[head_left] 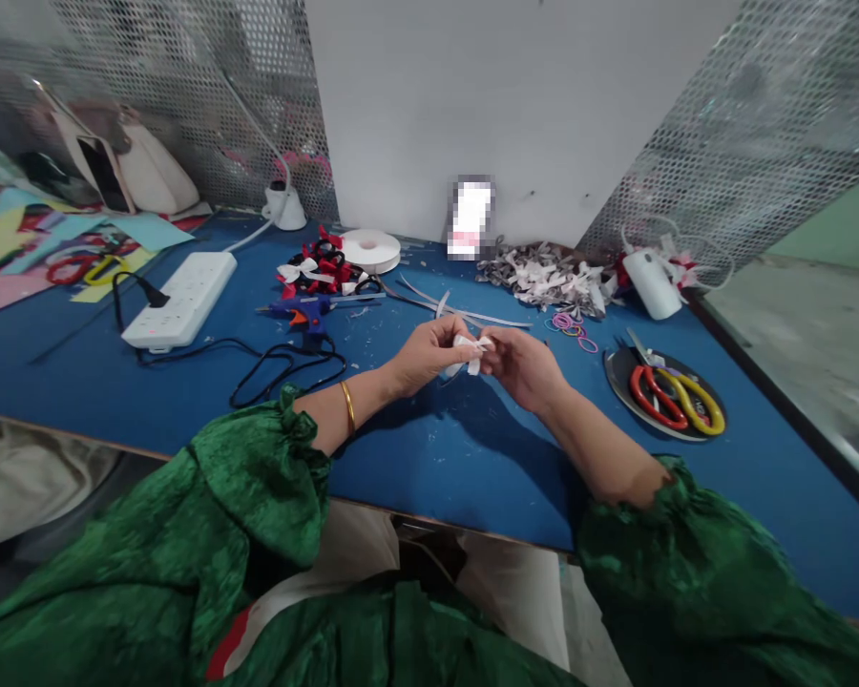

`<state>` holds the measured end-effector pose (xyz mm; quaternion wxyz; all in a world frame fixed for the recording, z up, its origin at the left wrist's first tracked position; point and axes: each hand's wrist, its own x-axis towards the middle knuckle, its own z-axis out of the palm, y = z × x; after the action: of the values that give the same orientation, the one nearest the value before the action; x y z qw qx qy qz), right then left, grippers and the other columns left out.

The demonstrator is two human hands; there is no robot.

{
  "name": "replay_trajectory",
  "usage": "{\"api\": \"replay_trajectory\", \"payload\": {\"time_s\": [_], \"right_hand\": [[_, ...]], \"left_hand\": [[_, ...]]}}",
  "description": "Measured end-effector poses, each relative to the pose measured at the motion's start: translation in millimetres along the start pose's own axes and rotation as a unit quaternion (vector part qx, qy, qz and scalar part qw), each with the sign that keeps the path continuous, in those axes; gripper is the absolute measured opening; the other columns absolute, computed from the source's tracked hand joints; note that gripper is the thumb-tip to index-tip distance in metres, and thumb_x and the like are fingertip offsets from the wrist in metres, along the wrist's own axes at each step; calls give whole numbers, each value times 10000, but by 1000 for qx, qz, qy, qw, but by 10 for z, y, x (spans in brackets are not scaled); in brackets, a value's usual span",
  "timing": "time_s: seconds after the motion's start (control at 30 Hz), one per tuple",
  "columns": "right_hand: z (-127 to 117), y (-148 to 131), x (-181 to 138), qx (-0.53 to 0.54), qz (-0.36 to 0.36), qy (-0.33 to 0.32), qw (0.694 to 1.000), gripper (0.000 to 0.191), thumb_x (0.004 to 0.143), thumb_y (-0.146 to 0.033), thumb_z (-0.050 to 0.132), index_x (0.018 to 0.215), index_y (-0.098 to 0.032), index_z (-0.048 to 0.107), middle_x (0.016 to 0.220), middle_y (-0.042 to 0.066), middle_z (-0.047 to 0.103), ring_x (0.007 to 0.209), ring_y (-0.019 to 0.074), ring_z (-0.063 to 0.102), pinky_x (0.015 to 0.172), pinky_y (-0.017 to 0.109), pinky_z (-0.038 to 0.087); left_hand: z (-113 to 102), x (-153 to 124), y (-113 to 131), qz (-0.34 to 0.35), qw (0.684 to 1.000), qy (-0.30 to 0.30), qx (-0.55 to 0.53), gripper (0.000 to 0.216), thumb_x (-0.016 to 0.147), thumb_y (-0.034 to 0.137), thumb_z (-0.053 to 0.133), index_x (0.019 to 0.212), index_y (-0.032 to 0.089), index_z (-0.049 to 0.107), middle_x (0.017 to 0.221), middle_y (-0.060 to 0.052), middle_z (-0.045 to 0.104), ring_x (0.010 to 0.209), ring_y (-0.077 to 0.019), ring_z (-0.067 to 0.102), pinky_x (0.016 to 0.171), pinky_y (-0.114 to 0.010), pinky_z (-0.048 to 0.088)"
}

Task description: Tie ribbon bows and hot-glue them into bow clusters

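Observation:
A small white ribbon bow is pinched between my two hands above the middle of the blue table. My left hand grips it from the left with thumb and fingers pressed together. From the other side, the fingertips of my right hand close on its right edge. Parts of the bow are hidden behind the fingers. Just beyond my hands lie loose strips of white ribbon. A heap of white and grey ribbon bows sits behind my right hand, with several small coloured elastic bands in front of it.
To the left are a blue glue gun with a black cable, a white power strip, red and black bows and a ribbon spool. Scissors rest on a dark plate at right. A phone leans against the white board.

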<state>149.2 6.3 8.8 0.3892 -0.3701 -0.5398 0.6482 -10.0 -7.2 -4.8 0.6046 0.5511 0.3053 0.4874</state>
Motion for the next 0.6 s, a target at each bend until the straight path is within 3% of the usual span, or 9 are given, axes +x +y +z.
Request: {"api": "replay_trajectory", "payload": {"time_s": [0.13, 0.33, 0.43, 0.6], "right_hand": [[-97, -53, -23, -137, -75, -20, 987, 361, 829, -469, 590, 591, -211, 509, 584, -4, 502, 611, 147, 503, 646, 293, 427], [-178, -102, -30, -295, -103, -66, 948, 414, 834, -557, 600, 630, -198, 571, 604, 12, 604, 611, 144, 520, 611, 278, 406], [-146, -100, -38, -252, -72, -79, 962, 442, 810, -557, 623, 576, -192, 537, 557, 3, 570, 576, 132, 511, 583, 266, 401], [13, -19, -54, -36, -8, -38, 999, 364, 734, -418, 703, 561, -197, 471, 524, -48, 399, 493, 89, 386, 479, 236, 323]], "left_hand": [[-11, -1, -8, 15, 1000, -19, 13, 368, 722, 391, 765, 730, 174, 467, 700, -15, 638, 687, -130, 611, 644, -263, 425], [-49, 1, -50, 16, 995, 14, 100, 406, 681, 431, 785, 706, 167, 478, 615, 47, 498, 534, -64, 429, 522, -223, 297], [-33, -6, -36, 9, 995, -24, 97, 399, 705, 437, 763, 691, 169, 467, 620, 37, 504, 559, -74, 440, 543, -228, 307], [19, -35, 21, -4, 998, -37, 57, 412, 700, 421, 770, 675, 174, 441, 627, 38, 493, 588, -85, 476, 563, -229, 334]]}}
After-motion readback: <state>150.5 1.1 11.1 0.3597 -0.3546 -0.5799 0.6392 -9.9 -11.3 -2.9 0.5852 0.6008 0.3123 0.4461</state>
